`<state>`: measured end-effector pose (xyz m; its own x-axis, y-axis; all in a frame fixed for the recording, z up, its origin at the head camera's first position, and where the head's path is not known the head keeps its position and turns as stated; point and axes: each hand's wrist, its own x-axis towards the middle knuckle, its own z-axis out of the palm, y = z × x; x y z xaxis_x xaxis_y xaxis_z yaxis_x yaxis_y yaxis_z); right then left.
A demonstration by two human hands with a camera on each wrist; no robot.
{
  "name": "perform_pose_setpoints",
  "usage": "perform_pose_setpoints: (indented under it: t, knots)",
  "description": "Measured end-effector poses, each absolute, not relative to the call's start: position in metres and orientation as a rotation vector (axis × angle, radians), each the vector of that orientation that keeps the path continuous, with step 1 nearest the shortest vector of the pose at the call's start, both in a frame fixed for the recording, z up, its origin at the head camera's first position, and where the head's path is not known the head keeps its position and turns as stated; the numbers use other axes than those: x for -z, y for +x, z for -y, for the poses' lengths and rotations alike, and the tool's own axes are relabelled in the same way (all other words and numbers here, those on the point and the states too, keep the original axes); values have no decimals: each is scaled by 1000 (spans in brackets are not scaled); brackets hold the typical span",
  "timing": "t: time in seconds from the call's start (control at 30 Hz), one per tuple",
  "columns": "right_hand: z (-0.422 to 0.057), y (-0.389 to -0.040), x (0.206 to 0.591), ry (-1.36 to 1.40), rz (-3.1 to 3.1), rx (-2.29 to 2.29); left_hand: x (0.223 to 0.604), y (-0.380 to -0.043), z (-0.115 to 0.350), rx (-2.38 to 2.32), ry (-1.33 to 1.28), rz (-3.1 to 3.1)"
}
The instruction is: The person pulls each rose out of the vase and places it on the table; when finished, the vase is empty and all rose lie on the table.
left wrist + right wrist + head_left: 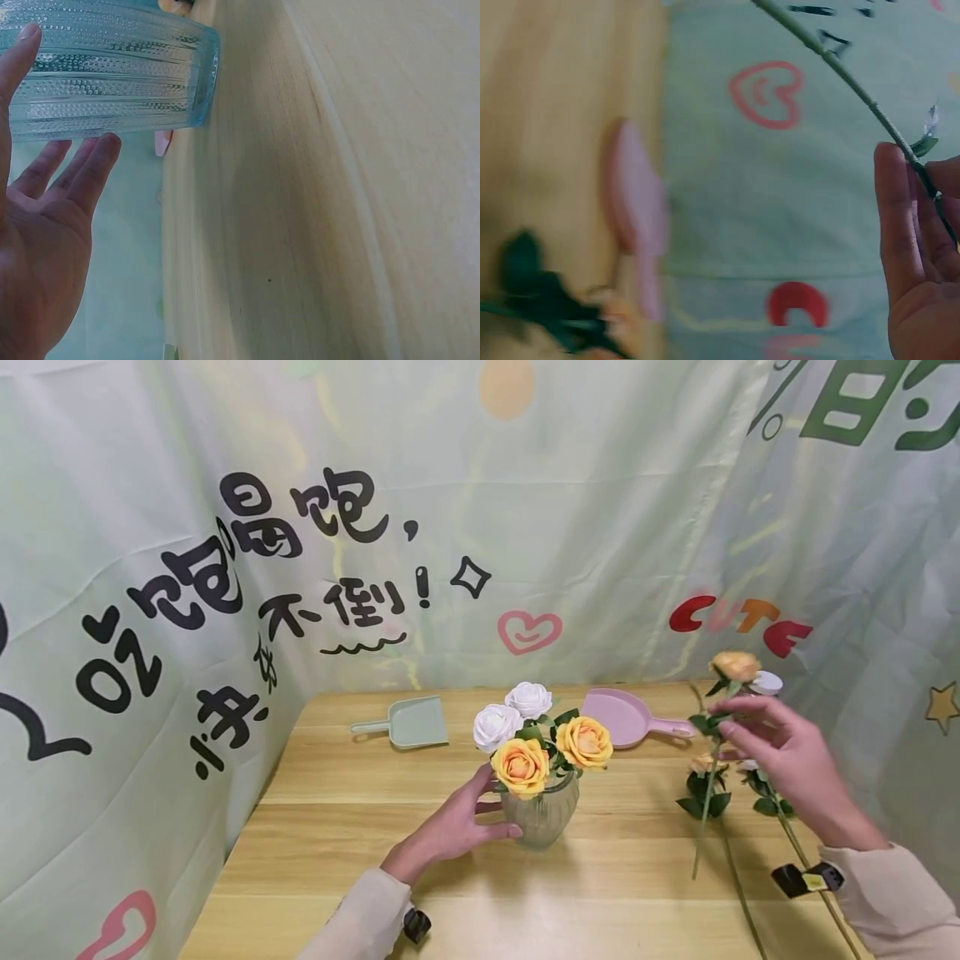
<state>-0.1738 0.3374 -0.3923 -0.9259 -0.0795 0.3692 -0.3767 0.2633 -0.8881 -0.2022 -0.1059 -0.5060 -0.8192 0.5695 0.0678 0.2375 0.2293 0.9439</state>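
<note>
A ribbed clear glass vase [542, 818] stands upright on the wooden table. It holds two white roses [498, 727] and two yellow-orange roses [520, 767]. My left hand [456, 825] holds the vase from the left, thumb in front and fingers around the far side. In the left wrist view, the thumb and fingertips flank the ribbed glass [112, 82]. Off to the right, my right hand [791, 760] pinches the stem of an artificial peach rose [737, 666] just below its bloom. The bare lower stem [855, 88] angles away from the fingers in the right wrist view.
More long-stemmed roses [705, 797] lie on the table at the right, under the right hand. Toward the back are a grey-green dustpan [418, 723] and a pink dustpan [618, 718]. A white-lidded container [767, 682] sits behind the right hand. Printed curtains [420, 435] enclose the table.
</note>
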Motion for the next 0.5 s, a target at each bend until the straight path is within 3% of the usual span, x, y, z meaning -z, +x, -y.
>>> perform_pose_setpoints:
  t: [0.13,0.5]
  knots:
    - [-333,-172,419,371,2527,-1542,506,-203,106,-1626,755,-2208]
    - [-319,-171,474,223,2830,-1670,504,-201,106,-1625,737,-2203]
